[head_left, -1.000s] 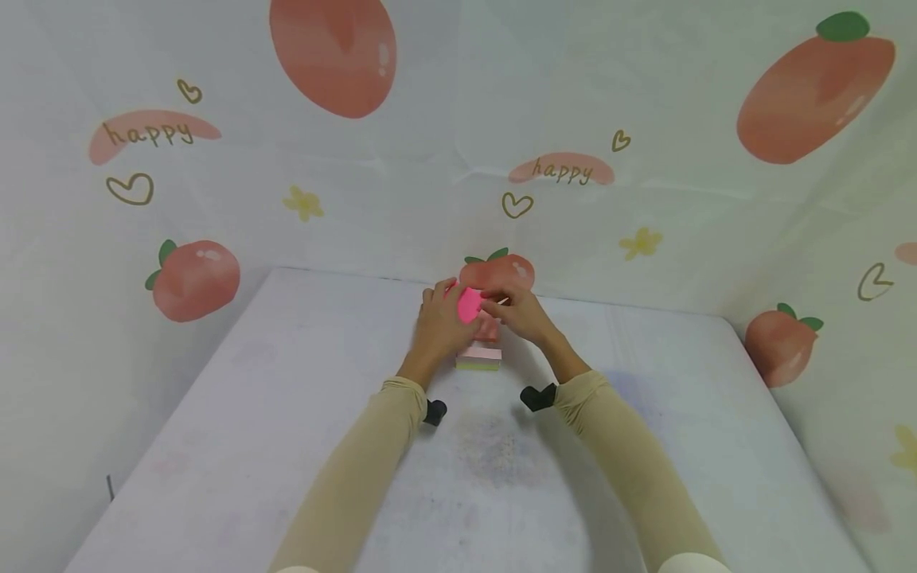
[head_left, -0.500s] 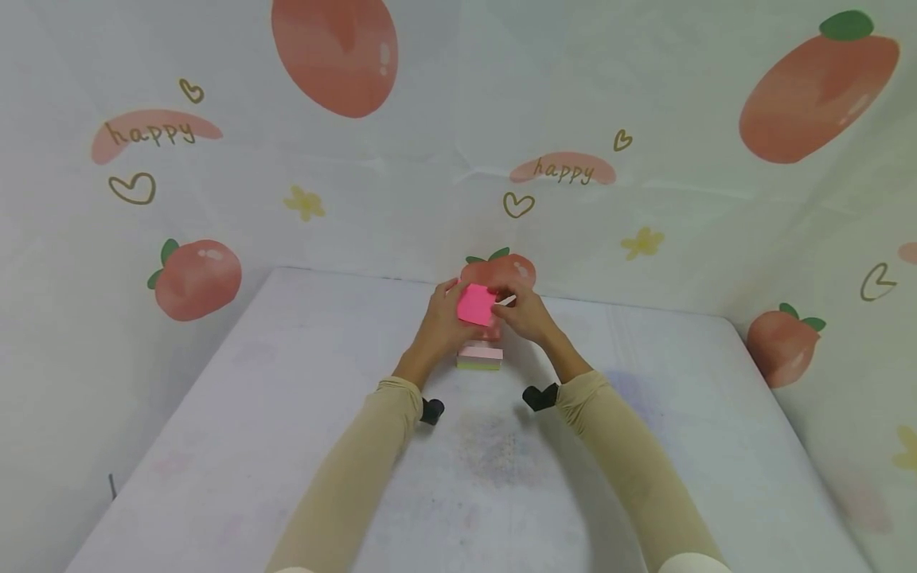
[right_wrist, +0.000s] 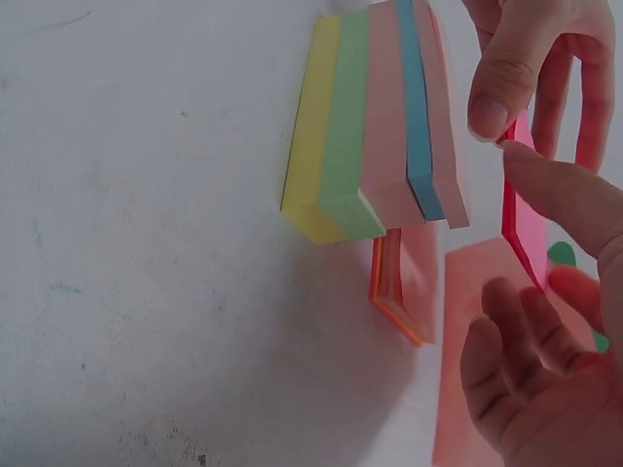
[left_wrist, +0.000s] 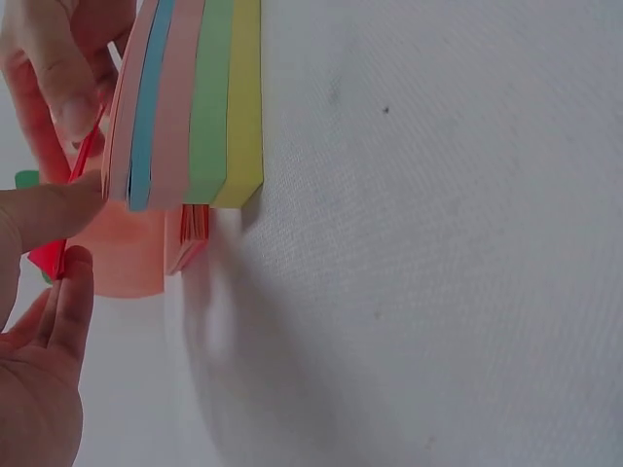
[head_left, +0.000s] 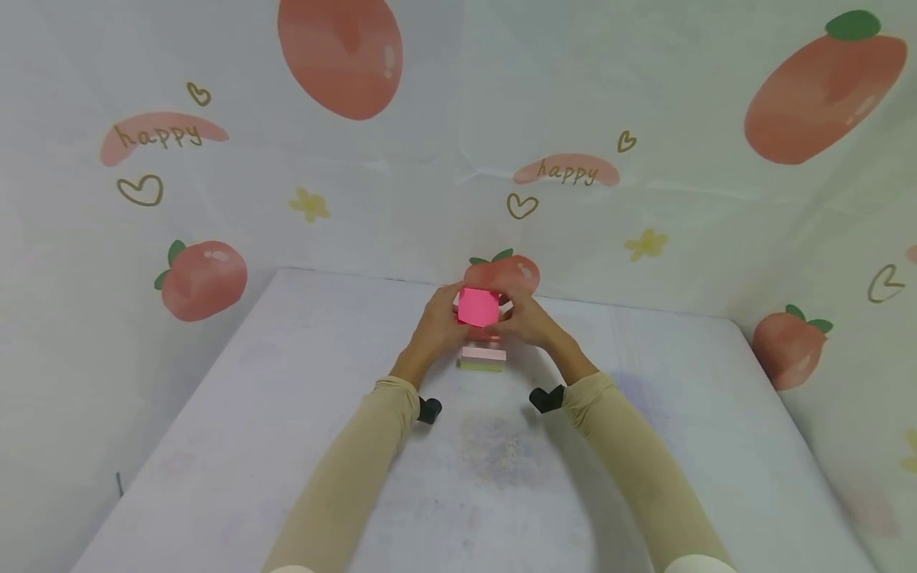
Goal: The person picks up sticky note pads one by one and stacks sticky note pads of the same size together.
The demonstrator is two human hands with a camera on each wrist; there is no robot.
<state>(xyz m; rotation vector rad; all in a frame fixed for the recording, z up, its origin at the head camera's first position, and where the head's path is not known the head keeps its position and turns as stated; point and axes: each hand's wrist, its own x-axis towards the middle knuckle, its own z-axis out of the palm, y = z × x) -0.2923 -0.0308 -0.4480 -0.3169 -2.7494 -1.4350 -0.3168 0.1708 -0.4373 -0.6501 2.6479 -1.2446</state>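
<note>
Above the table, both hands hold a bright pink sticky note pad (head_left: pixel 478 307), thin when seen edge-on in the wrist views. My left hand (head_left: pixel 438 320) pinches its left side between thumb and fingers. On the opposite side, my right hand (head_left: pixel 532 320) has its thumb at the pad's near edge and fingers behind. Just in front and below stands a stack of sticky note pads (right_wrist: pixel 375 126) in yellow, green, pink and blue layers. Farther back, a smaller orange-red paper pad (right_wrist: pixel 394 282) lies on the table, partly hidden by the stack.
The white table (head_left: pixel 401 493) has faint stains and ends at a fabric backdrop (head_left: pixel 401 199) printed with peaches, hearts and "happy". Black wrist camera mounts (head_left: pixel 548 399) stick out inward from the sleeves.
The pink pad has shifted slightly right and turned, so its face shows fully between the hands. The left fingers have slid off its face to its side, and the right hand has adjusted its hold.
</note>
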